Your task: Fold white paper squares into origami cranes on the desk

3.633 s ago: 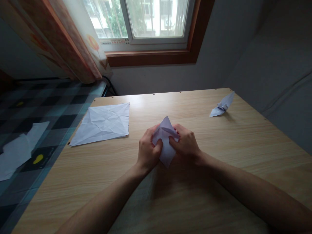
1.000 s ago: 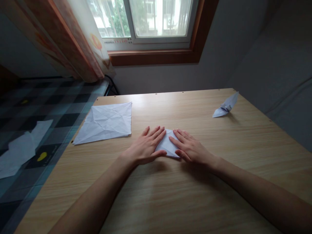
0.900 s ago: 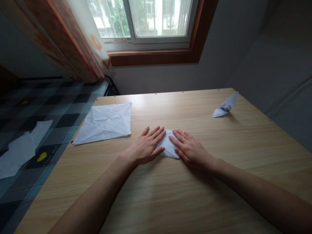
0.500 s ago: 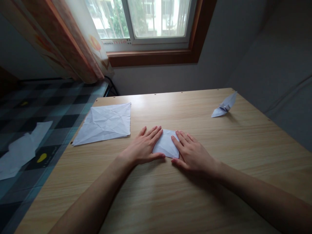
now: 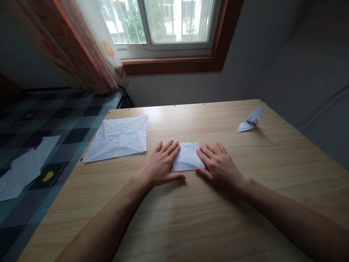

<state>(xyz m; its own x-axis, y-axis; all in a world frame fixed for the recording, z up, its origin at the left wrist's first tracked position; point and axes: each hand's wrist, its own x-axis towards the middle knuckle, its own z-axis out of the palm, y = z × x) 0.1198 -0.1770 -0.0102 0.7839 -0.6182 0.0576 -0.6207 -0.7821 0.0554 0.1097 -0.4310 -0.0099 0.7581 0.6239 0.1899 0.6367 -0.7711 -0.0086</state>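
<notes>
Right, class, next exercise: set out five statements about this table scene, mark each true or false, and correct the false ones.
1. The left hand and the right hand both touch the small paper. True.
2. The small paper is held up in the air. False: it lies on the wooden table.
3. The larger creased sheet lies left of both hands. True.
4. The larger creased sheet is near the table's far right corner. False: a pointed paper figure is there.
5. Loose paper lies on the checked cloth. True.

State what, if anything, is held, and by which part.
Nothing is grasped: left hand and right hand lie open on opposite side edges of the small paper.
</notes>
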